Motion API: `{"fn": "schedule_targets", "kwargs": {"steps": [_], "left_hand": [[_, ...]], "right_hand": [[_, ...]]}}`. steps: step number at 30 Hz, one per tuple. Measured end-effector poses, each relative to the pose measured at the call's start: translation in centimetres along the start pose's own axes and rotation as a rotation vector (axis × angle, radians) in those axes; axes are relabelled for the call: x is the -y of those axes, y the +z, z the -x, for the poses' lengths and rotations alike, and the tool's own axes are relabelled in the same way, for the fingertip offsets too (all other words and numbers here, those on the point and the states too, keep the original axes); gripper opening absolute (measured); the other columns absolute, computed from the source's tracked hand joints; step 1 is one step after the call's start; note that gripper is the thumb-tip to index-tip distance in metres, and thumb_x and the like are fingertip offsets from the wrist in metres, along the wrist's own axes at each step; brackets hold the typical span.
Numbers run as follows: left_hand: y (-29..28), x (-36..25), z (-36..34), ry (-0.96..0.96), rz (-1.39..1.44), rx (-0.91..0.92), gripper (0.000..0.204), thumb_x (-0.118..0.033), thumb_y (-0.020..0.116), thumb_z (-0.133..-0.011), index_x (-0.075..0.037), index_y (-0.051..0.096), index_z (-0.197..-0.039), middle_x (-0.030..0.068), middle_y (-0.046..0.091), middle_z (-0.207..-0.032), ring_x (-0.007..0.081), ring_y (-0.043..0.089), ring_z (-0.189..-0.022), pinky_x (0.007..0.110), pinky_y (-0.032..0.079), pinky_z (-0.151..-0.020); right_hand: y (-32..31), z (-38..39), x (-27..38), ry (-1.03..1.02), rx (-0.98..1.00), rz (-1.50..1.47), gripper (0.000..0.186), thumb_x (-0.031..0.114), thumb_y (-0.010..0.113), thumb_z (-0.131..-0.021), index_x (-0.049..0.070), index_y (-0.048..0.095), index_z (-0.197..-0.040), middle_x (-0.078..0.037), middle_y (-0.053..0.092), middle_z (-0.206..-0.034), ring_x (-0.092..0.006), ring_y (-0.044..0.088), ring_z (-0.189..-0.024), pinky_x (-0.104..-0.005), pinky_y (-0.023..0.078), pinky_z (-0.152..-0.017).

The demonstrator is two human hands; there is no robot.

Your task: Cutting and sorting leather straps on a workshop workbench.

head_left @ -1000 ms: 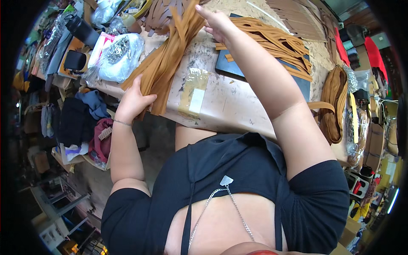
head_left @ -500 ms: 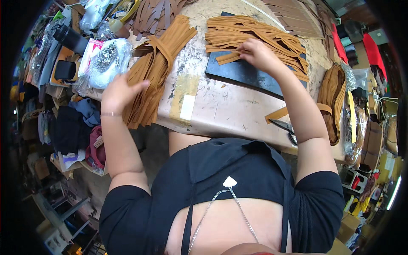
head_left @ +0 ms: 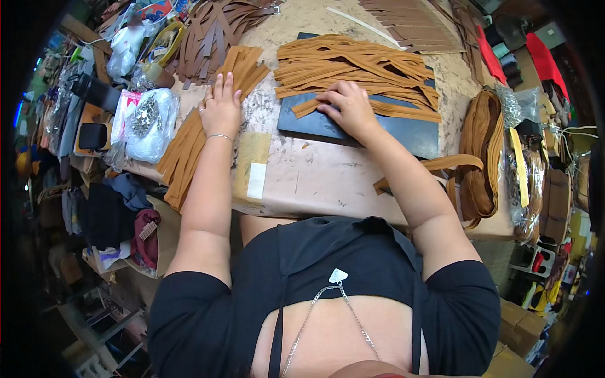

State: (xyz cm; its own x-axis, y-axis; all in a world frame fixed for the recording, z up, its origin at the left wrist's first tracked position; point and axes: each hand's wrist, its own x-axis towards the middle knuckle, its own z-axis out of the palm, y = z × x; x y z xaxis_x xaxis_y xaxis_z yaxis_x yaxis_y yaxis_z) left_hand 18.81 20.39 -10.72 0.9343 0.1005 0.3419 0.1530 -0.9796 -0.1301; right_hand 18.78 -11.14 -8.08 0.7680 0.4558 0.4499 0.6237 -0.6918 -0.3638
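Observation:
My left hand (head_left: 222,107) lies with fingers spread on a bundle of long tan strips (head_left: 183,150) that slants across the table's left side. My right hand (head_left: 346,107) has its fingers curled down on one tan strip (head_left: 307,108), whose end sticks out to the left. This strip lies along the near side of a pile of similar tan strips (head_left: 353,57) on a dark flat board (head_left: 403,135). Lines run lengthwise along the strips, like zipper tape. The fingertips of my right hand are partly hidden.
A large tan coil (head_left: 482,157) stands at the right, its loose end passing under my right forearm. Brown strips (head_left: 211,38) lie at the far left, a brown fringed piece (head_left: 416,25) at the far right. A plastic bag (head_left: 151,126) and dark bottle (head_left: 94,91) crowd the left edge.
My left hand has moved right and away from me, flattening onto the left bundle. The loop across that bundle no longer shows. Under my right hand, the strip now lies straight along the pile.

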Motion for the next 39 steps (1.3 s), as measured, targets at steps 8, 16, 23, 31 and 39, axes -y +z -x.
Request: {"fn": "schedule_targets", "kwargs": {"steps": [8, 16, 23, 31, 39], "left_hand": [[-0.1, 2.6, -2.1, -0.009, 0.144, 0.166, 0.058, -0.046, 0.046, -0.097, -0.032, 0.028, -0.149, -0.0028, 0.034, -0.154, 0.0294, 0.041, -0.135, 0.051, 0.036, -0.106], [-8.0, -6.2, 0.2, 0.154, 0.801, -0.218, 0.065, -0.043, 0.065, -0.089, -0.004, 0.046, -0.137, 0.017, 0.043, -0.142, 0.034, 0.042, -0.127, 0.044, 0.034, -0.108], [-7.7, -14.0, 3.6, -0.315, 2.21, 0.461, 0.047, -0.037, 0.036, -0.105, -0.004, 0.041, -0.139, 0.0099, 0.056, -0.129, 0.0193, 0.054, -0.116, 0.032, 0.043, -0.1], [-5.5, -12.1, 3.2, -0.626, 2.783, 0.509, 0.034, -0.037, 0.035, -0.105, -0.01, 0.051, -0.119, 0.003, 0.056, -0.089, 0.0204, 0.056, -0.094, 0.043, 0.048, -0.093], [-4.8, -11.5, 3.7, -0.504, 2.804, 0.515, 0.033, -0.041, 0.049, -0.099, -0.013, 0.052, -0.116, -0.0023, 0.044, -0.073, 0.012, 0.045, -0.07, 0.028, 0.043, -0.069]], "right_hand": [[0.3, 0.2, 0.5, -0.052, -0.054, 0.104, 0.014, 0.025, 0.069, -0.083, 0.015, 0.067, -0.093, 0.0, 0.059, -0.099, -0.0216, 0.052, -0.103, -0.0414, 0.039, -0.09], [-2.9, -1.8, 0.8, 0.161, -0.269, -0.207, 0.012, 0.017, 0.062, -0.09, 0.006, 0.06, -0.093, -0.012, 0.064, -0.086, -0.034, 0.06, -0.083, -0.0423, 0.048, -0.073], [-2.3, -0.6, 5.4, 0.052, 0.008, -0.406, 0.015, 0.014, 0.063, -0.089, 0.001, 0.059, -0.096, -0.017, 0.06, -0.091, -0.0357, 0.059, -0.084, -0.0422, 0.048, -0.072], [-5.3, 1.8, 2.2, 0.217, 0.277, -0.001, 0.037, 0.041, 0.059, -0.09, 0.005, 0.065, -0.082, -0.017, 0.065, -0.085, -0.0365, 0.062, -0.086, -0.0463, 0.05, -0.075], [-10.4, 2.2, -0.3, 0.607, 0.44, 0.238, 0.036, 0.039, 0.062, -0.089, 0.004, 0.066, -0.089, -0.019, 0.069, -0.086, -0.0365, 0.065, -0.086, -0.0459, 0.05, -0.076]]}}
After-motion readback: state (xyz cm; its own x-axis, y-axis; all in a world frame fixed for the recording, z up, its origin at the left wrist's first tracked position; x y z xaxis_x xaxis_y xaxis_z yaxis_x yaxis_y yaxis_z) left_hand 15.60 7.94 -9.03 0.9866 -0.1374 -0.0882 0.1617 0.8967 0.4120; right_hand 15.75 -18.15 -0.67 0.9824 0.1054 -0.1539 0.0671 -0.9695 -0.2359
